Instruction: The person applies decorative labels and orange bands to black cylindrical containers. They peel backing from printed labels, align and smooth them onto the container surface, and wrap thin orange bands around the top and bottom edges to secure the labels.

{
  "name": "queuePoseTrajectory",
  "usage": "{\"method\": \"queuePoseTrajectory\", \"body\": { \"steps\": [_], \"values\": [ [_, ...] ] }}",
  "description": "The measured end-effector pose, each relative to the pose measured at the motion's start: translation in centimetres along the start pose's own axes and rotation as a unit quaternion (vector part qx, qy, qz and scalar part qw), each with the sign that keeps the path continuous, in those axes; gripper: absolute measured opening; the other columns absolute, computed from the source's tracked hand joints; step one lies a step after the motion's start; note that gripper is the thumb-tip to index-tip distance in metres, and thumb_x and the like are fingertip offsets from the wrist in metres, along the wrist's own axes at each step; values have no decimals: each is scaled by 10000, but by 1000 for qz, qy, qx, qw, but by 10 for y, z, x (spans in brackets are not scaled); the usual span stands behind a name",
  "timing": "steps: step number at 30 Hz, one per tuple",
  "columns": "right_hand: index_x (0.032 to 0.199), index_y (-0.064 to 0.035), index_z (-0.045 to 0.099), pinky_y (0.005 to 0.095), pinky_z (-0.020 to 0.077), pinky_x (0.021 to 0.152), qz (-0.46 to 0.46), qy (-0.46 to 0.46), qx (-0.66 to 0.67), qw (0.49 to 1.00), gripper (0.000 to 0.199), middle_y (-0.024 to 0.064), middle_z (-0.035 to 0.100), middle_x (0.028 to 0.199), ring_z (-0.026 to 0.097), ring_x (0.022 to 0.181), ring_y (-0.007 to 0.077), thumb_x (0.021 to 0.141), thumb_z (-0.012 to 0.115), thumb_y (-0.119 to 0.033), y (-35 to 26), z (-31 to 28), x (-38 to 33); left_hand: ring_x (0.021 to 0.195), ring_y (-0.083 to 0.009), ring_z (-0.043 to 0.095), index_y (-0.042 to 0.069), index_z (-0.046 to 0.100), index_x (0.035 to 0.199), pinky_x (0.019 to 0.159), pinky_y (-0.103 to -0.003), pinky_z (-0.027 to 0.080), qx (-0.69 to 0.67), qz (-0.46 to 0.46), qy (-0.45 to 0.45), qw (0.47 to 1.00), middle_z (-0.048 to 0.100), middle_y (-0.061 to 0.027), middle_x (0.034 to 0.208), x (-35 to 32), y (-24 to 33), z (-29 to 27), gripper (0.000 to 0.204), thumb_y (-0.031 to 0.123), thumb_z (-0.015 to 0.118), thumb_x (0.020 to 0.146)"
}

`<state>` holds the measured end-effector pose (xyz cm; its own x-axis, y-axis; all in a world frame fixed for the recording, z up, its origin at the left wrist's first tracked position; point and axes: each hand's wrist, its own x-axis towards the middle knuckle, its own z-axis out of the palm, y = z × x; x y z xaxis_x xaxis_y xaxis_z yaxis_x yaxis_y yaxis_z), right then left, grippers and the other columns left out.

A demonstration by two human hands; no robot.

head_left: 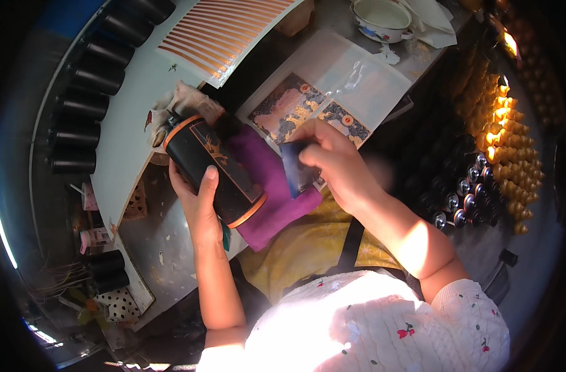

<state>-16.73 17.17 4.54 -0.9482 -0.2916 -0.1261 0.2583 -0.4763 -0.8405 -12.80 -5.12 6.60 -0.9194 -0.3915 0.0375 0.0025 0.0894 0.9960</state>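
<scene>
A black cylindrical canister (199, 158) with copper-orange bands at both ends lies tilted in my left hand (199, 208). My fingers wrap its left side, and the thumb rests on the framed gold picture panel on its front. Just right of the canister, my right hand (335, 158) pinches a thin, dark blue flat piece (290, 170); it is partly blurred, so its exact kind is unclear. Beneath them a purple cloth (267, 214) spreads over the table edge and my lap. A crumpled whitish rag (187, 102) sits beyond the canister's top end.
Printed picture sheets (289, 108) in clear film lie ahead, near a sheet of copper stripes (221, 34). An enamel bowl (382, 22) stands at the back. Black cylinders (84, 102) line the left. Rows of yellow knobbed pieces (512, 161) and silver-topped dark pieces (469, 201) stand at right.
</scene>
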Motion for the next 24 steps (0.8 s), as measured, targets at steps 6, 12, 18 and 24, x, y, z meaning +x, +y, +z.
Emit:
{"method": "queuePoseTrajectory", "body": {
  "steps": [6, 12, 18, 24],
  "values": [
    [1088, -71, 681, 363, 511, 742, -190, -161, -376, 892, 368, 73, 674, 852, 650, 779, 228, 888, 649, -378, -76, 67, 71, 1353, -263, 408, 44, 101, 1598, 1116, -405, 365, 21, 111, -26, 993, 332, -155, 1527, -24, 4, 13, 1212, 245, 909, 717],
    [1074, -74, 711, 443, 535, 770, -304, -305, -529, 731, 427, 124, 719, 907, 689, 895, 326, 805, 695, -405, -125, 45, 42, 1469, -343, 315, -3, 64, 1607, 1186, -491, 283, 100, 313, -91, 940, 186, -222, 1628, -38, -16, 4, 1194, 550, 749, 801],
    [927, -78, 603, 351, 469, 563, -355, -57, -493, 792, 323, 49, 601, 710, 625, 608, 233, 776, 808, -276, -170, -84, -120, 1502, -433, 227, 31, 91, 1613, 1225, -574, 155, 231, 492, -56, 838, 113, -196, 1670, -24, -4, -9, 925, 606, 411, 963],
    [861, -87, 614, 389, 484, 577, 2, 206, -689, 695, 260, 91, 643, 704, 662, 652, 294, 772, 763, -281, -111, -160, -248, 1518, -421, 181, 11, 163, 1588, 1236, -580, 131, 222, 519, -12, 825, 163, -204, 1656, -21, 18, 19, 709, 432, 359, 1052]
  ]
}}
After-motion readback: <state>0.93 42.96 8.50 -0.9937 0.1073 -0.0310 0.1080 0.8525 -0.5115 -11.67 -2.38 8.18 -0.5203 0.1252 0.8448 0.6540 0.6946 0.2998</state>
